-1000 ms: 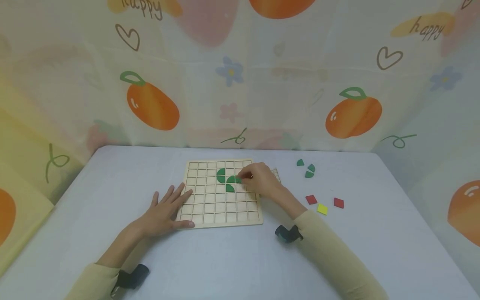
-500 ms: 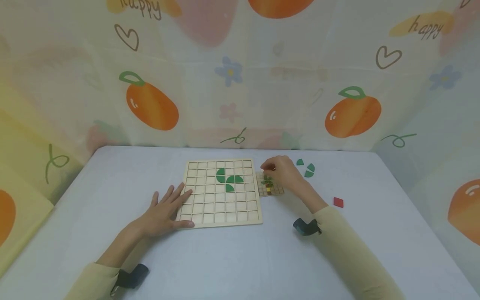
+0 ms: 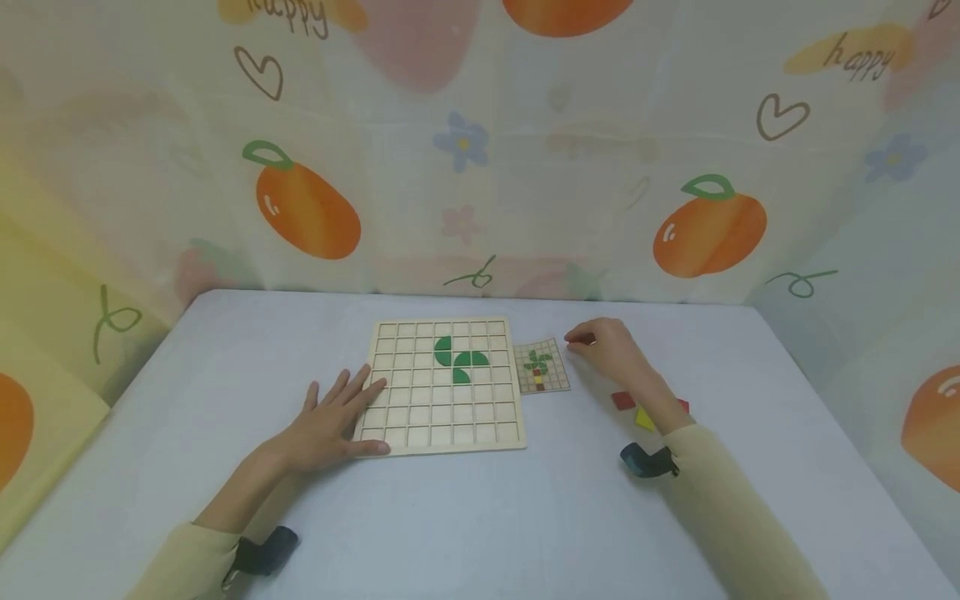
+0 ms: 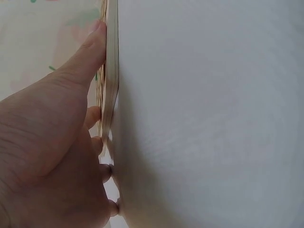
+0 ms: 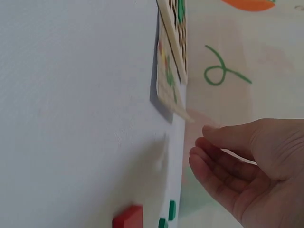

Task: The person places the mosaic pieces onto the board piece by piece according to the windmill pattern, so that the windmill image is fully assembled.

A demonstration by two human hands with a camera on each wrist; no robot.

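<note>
Before me I have a white desk (image 3: 450, 517), its far edge running along the foot of a pale cloth (image 3: 547, 196). The cloth hangs like a wall ahead of me and wraps round on both sides. Ahead to my left I see a printed orange (image 3: 307, 212) with a green leaf (image 3: 266, 154), and a second orange (image 3: 709, 236) to my right. Between them sit a blue flower (image 3: 460, 137) and a fainter pink flower (image 3: 459, 223). Higher up, I read "happy" above outlined hearts (image 3: 258, 73). My left side glows yellow; my right looks cooler, greyish, under soft, dim light.
</note>
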